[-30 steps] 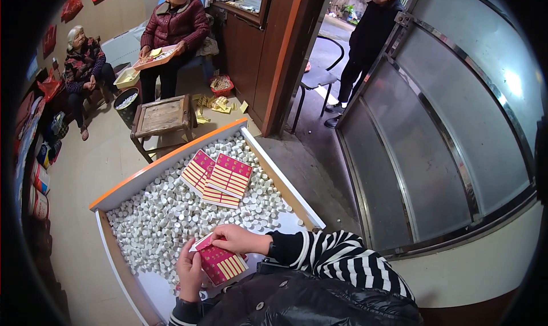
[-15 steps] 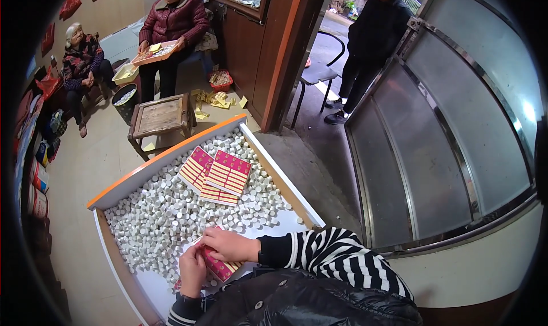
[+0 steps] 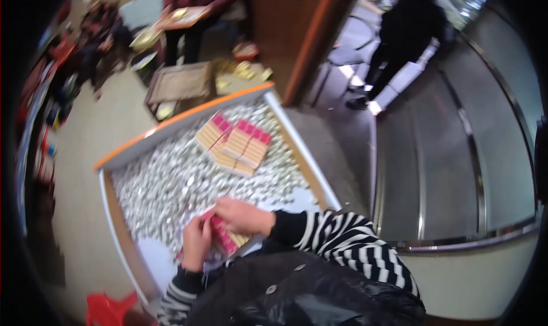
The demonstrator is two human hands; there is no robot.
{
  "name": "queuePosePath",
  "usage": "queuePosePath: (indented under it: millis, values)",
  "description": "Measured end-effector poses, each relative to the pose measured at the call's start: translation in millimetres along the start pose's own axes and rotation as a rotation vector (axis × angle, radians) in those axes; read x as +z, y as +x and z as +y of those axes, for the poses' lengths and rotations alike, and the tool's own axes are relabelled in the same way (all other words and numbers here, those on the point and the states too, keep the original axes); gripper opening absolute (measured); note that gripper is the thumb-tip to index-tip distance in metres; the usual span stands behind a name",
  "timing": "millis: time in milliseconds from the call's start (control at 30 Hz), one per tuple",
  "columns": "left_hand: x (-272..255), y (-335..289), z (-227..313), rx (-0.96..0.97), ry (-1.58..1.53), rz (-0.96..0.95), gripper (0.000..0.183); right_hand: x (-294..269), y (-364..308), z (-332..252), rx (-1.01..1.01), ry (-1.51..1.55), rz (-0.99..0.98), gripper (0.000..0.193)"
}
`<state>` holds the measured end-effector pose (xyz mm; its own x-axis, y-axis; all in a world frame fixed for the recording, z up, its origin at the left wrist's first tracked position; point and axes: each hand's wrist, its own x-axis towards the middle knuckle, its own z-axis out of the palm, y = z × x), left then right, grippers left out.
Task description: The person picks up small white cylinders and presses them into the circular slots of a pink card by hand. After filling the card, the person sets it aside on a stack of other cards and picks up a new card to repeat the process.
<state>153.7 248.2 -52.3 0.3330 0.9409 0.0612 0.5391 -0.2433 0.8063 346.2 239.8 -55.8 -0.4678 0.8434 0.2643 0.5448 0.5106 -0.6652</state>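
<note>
A shallow tray point(image 3: 105, 200) with an orange far edge stands in front of me, heaped with small white cylinders point(image 3: 165, 183). At its near side, both my hands meet over a pink-and-cream striped flat card pack point(image 3: 228, 241). My left hand point(image 3: 197, 241) is closed, pinching the pack's left edge. My right hand point(image 3: 244, 216) bends over its upper edge, fingers closed on it and partly hidden. What lies under my fingertips is too blurred to tell. Farther back, several similar striped packs point(image 3: 246, 146) rest overlapping on the cylinders.
Beyond the tray are a wooden stool point(image 3: 181, 82) and a person holding a smaller tray point(image 3: 182, 19). Another person point(image 3: 103, 32) sits at far left. Someone in dark clothes point(image 3: 408, 35) stands by the doorway, beside a metal-framed door point(image 3: 451, 155). A red plastic piece point(image 3: 111, 310) shows at lower left.
The whole view has shifted and blurred, with the tray lying slightly farther right. The red plastic piece has come into view. My hands stay together on the pack.
</note>
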Motion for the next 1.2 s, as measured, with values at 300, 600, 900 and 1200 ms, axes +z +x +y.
queuePosePath:
  millis: [300, 600, 900, 1200]
  values:
    - [-89.4, -53.5, -142.3, -0.035, 0.054, 0.185, 0.012, 131.3, 41.5, -44.9, 0.078, -0.040, 0.029, 0.035]
    - [-113.6, -55.4, -184.6, 0.151, 0.425, 0.202, 0.014, 171.6, 43.1, -60.5, 0.117, -0.006, 0.029, 0.035]
    - [-102.5, -53.4, -180.8, 0.196, 0.551, 0.215, 0.021, 172.5, 46.7, -42.0, 0.089, -0.041, 0.016, 0.035]
    - [-53.2, -74.5, -164.3, -0.106, -0.357, -0.004, 0.018, 172.3, 43.5, -35.4, 0.069, -0.085, 0.000, 0.033]
